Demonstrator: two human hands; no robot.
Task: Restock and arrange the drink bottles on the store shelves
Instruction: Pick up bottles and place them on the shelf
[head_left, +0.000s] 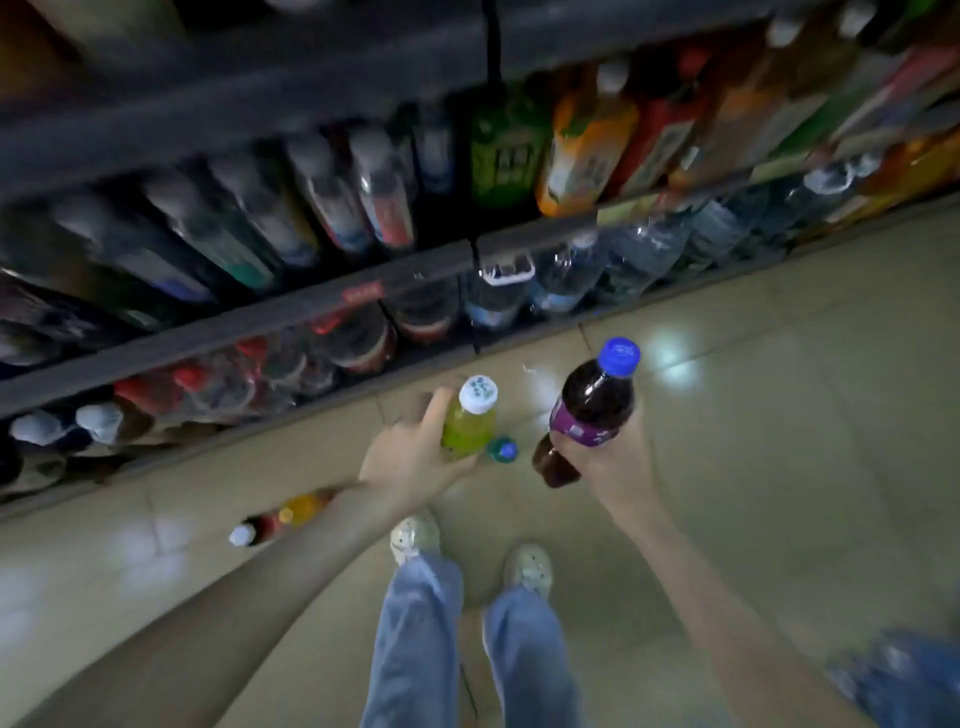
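My left hand (415, 457) grips a yellow-green drink bottle (470, 421) with a white cap, held upright above the floor. My right hand (608, 462) grips a dark drink bottle (592, 410) with a purple label and a blue cap, tilted with the cap up and to the right. Both bottles hang in front of the lowest store shelves (363, 296), which are packed with drink bottles. A small bottle with a blue-green cap (503, 450) stands on the floor between my hands.
Two more bottles, one orange (306, 506) and one dark with a white cap (254, 530), are on the tiled floor at the left under my forearm. My feet in pale shoes (415, 535) stand just behind. Someone's jeans (904, 675) show at bottom right.
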